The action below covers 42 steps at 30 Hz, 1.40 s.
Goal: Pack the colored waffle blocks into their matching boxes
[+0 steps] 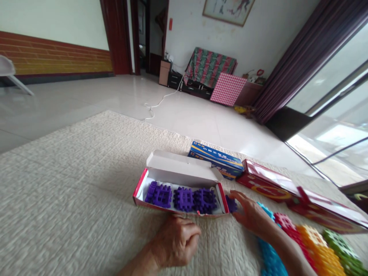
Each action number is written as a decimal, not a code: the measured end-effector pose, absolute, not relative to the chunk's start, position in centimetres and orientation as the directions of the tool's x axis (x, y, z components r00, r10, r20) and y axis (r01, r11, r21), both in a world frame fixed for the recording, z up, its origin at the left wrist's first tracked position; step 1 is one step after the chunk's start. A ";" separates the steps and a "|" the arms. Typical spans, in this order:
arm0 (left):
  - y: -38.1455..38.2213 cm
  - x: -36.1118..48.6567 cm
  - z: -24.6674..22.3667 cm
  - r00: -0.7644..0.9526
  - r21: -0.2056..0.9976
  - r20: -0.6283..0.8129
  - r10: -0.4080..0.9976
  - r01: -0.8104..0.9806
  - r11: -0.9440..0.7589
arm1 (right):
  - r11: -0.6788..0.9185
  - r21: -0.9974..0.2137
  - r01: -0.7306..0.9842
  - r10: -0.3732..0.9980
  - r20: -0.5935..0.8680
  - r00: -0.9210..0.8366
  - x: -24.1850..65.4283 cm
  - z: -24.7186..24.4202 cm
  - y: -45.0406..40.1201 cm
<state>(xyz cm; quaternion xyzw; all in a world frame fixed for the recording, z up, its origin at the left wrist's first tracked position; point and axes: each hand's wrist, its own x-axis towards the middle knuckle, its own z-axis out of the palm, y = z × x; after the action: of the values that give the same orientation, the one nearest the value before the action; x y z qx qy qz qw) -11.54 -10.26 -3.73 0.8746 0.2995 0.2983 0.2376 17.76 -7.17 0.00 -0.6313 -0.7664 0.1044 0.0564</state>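
An open white-lined box with red ends lies on the mat in front of me. Inside it sit several purple lattice building blocks, laid in a row. My left hand rests curled in a loose fist just in front of the box, with nothing visible in it. Just past the box's right end is another purple lattice block, partly covered by fingers. My right hand has thumb and forefinger on either side of that block. Whether the block is off the mat I cannot tell.
To the right lie rows of lattice blocks: blue, red, orange and green. Behind them are two red boxes, with blue boxes beyond my open box. A textured beige mat covers the floor here.
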 end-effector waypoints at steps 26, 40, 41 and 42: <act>-9.9 -11.3 -4.4 0.655 0.517 0.411 0.634 0.405 -0.754 | 0.481 -0.370 0.795 0.875 0.154 -0.458 3.9 7.3 -6.5; -10.0 -11.5 -3.8 0.665 0.522 0.366 0.651 0.433 -0.735 | 0.487 -0.359 0.796 0.783 0.584 -0.216 6.5 4.7 -10.8; -10.1 -11.5 -3.6 0.668 0.532 0.359 0.651 0.427 -0.731 | 0.446 -0.389 0.806 0.763 0.636 -0.115 6.5 3.7 -11.5; -10.1 -11.5 -3.6 0.673 0.541 0.356 0.649 0.418 -0.730 | 0.403 -0.432 0.807 0.743 0.669 -0.014 6.5 2.6 -12.1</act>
<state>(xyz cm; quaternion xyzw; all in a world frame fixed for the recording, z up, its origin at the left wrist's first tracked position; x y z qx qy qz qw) -11.50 -10.07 -3.57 0.8896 0.2997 0.2714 0.2124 6.47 -12.15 2.60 -0.5450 -0.7111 -0.0359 0.4427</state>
